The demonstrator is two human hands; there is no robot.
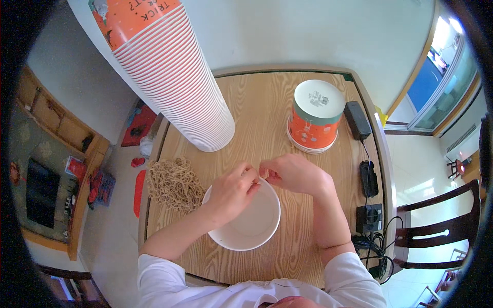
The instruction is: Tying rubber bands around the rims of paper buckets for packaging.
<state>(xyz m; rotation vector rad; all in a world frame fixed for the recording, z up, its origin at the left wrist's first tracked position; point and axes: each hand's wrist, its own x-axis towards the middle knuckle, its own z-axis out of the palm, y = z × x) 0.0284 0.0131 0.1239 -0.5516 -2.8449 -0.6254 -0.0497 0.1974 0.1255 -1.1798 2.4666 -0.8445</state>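
Observation:
A white paper bucket (244, 233) stands on the table in front of me, its mouth facing up. My left hand (233, 192) reaches over it from the left, with fingers curled together at its far rim. Close by, my right hand (295, 173) is pinched at the same part of the rim, the two sets of fingertips almost meeting. Whatever lies between the fingers is too small or hidden to make out. Beside the bucket on the left is a tangled heap of tan twine (175, 185).
A tall stack of orange-and-white paper buckets (174, 77) leans in view at the back left. Upside down at the back right are nested orange buckets (314, 126). Along the table's (257, 102) right edge lie a black adapter (357, 120) and coiled cables (372, 246); a dark chair (436, 231) is beyond.

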